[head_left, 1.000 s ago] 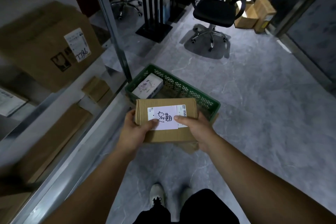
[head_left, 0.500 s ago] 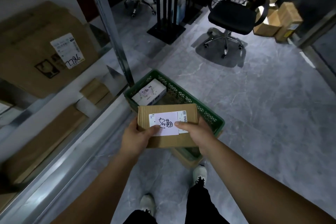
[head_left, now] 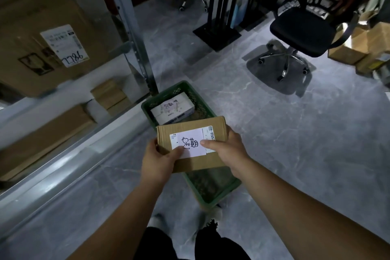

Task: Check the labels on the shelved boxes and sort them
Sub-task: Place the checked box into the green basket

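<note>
Stage in hand: by my reading, the label check; the small cardboard box (head_left: 191, 130) is held up for reading, not yet put down.
Left hand (head_left: 160, 158): grasps the box's near-left corner, thumb pressed on the lower-left of the white label (head_left: 190, 143), fingers underneath and hidden.
Right hand (head_left: 226, 150): grasps the box's right side, thumb lying across the label's right part, fingers wrapped round the far edge.
Arms: both forearms reach forward from the bottom of the view and converge on the box, keeping it flat with the label facing up.
Held box: directly above the middle of the green crate (head_left: 211, 201), hiding part of its inside; whether it touches the rim I cannot tell.
Label: dark handwritten marks beside a printed strip.
Green crate: on the floor, just in front of the person's feet.
Done, as I judge: one white box (head_left: 172, 108) with a handwritten label lies inside the crate's far end.
Left to do, as I judge: placing the held box, then the shelved ones left of the crate, a large box (head_left: 27, 27) with a handwritten number and small flat boxes (head_left: 109, 96) below it.
Farther out: an office chair (head_left: 301, 29) well beyond the crate, to its right.
</note>
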